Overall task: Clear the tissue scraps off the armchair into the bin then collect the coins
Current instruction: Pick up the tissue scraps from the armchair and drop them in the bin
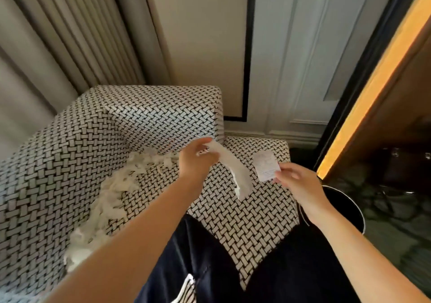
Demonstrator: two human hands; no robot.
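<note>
A black-and-white woven armchair [98,144] fills the left and centre. White tissue scraps [109,191] lie heaped along its seat, from the back corner down to the front left. My left hand [196,160] pinches a long white tissue strip [235,170] that hangs down over the right armrest. My right hand [296,181] pinches a small white paper slip [265,165] above that armrest. A round dark bin [349,207] stands on the floor right of the chair, partly hidden by my right forearm. No coins are visible.
Beige curtains [70,34] hang behind the chair at the left. A panelled wall [291,58] stands behind it, and a dark cabinet with a lit orange edge [384,69] is at the right. My dark-trousered legs [291,267] press against the chair's front.
</note>
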